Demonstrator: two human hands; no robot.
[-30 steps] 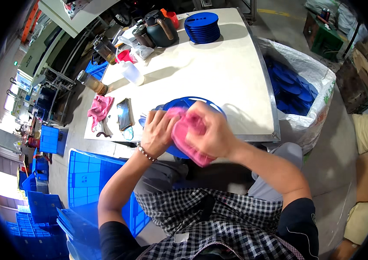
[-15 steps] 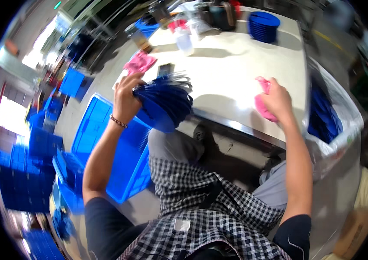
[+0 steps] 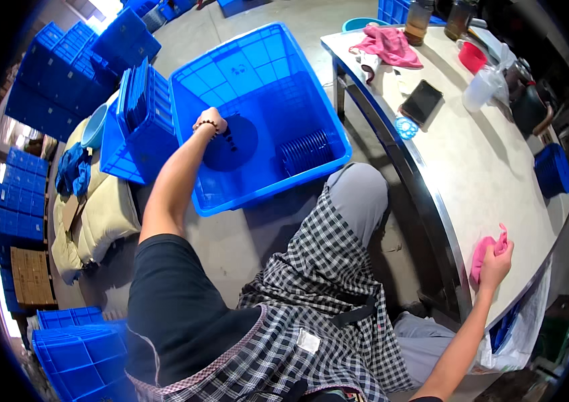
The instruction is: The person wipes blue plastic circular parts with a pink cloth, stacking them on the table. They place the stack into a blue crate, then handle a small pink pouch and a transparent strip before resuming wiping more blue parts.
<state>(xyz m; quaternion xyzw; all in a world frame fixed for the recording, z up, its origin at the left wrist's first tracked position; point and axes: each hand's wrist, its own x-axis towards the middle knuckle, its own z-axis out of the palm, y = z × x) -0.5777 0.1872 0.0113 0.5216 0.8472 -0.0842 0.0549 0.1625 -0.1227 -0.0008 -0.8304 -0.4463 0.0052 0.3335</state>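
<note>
My left hand (image 3: 210, 120) reaches down into a large blue plastic crate (image 3: 257, 197). Its fingers are closed at the edge of a stack of round blue discs (image 3: 237, 151), seen nearly face-on, so its thickness is hard to make out. Beside it in the crate, a neat row of ribbed blue discs (image 3: 306, 153) lies on its side. My right hand (image 3: 496, 264) is wrapped round a pink cloth (image 3: 480, 258), resting on the cream tabletop (image 3: 465, 181) near its front edge.
On the table are a dark phone (image 3: 421, 102), another pink cloth (image 3: 391, 45), a translucent cup (image 3: 478, 92), a red bowl (image 3: 472, 57) and a blue disc stack (image 3: 553, 170). More blue crates (image 3: 140, 100) stand left. A white plastic bag (image 3: 519, 342) hangs by the table's right end.
The view has turned left. My left hand has carried the blue discs from beside the table down into the crate. My right hand keeps the pink cloth on the tabletop.
</note>
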